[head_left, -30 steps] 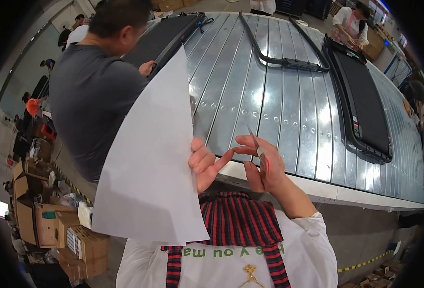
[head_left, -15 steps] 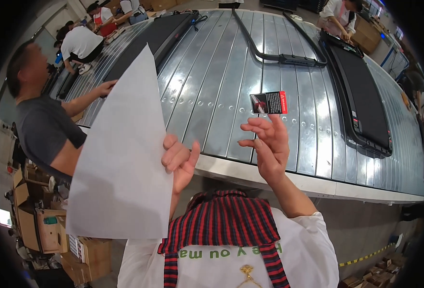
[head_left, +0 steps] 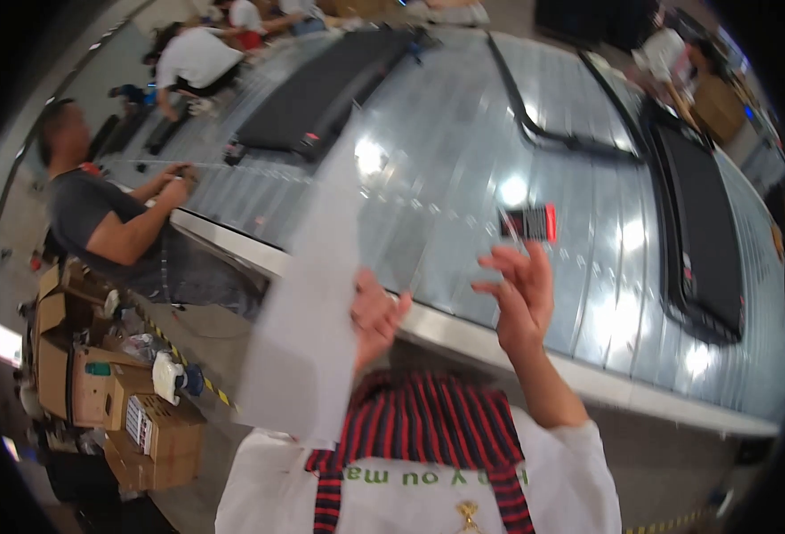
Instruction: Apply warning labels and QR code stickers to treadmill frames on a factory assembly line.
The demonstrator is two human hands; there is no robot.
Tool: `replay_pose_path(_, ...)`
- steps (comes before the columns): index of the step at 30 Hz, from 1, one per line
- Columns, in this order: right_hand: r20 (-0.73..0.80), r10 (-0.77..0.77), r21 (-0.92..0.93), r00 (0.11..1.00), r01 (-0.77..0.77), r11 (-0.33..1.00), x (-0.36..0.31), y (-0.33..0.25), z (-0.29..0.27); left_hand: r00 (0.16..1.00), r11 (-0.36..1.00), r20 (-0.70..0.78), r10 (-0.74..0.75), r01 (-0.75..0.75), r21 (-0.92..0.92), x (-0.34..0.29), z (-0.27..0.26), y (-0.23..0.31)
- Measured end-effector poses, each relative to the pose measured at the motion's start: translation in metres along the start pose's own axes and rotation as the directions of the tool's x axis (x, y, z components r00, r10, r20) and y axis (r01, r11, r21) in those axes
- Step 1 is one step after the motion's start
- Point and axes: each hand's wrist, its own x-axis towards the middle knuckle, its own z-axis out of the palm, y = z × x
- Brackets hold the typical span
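Observation:
A large white sheet of paper (head_left: 299,320) hangs upright on the left, tapering to a point at its top and smeared by motion. My left hand (head_left: 377,313) grips its right edge; the fingers behind the paper are hidden. To the right, a small black sticker (head_left: 533,222) with a red end and a picture sits at the tip of my right hand's (head_left: 524,298) raised index finger. The other fingers of that hand are bent and partly spread. Both hands are in front of the near edge of a slatted metal conveyor (head_left: 446,258).
Black padded panels (head_left: 321,89) lie on the conveyor's far left, with another framed black panel (head_left: 699,222) at right. A bent black tube frame (head_left: 579,142) is beside it. A co-worker in grey (head_left: 108,209) works at left; cardboard boxes (head_left: 157,454) stand below.
The view has swung left, so the conveyor and panels appear farther right. The paper has turned narrower. The sticker has stayed at my right index fingertip. The grey-clad co-worker's hands have come together.

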Motion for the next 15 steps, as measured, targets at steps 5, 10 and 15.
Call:
replay_pose_path(5, -0.084, 0.108, 0.008, 0.991, -0.107, 0.994, -0.013, 0.041, -0.003, 0.982, 0.982, 0.074, -0.173, 0.167, 0.083, -0.004, -0.020, 0.007)
replay_pose_path(10, -0.146, 0.262, 0.003, 0.954, -0.264, 0.964, -0.006, 0.065, 0.028, 0.994, 0.990, -0.035, -0.106, 0.109, 0.088, -0.030, -0.037, 0.046)
replay_pose_path(15, -0.183, 0.363, -0.084, 0.914, -0.382, 0.920, -0.002, 0.091, 0.076, 0.999, 0.999, -0.034, -0.040, 0.039, -0.019, -0.052, -0.049, 0.100)
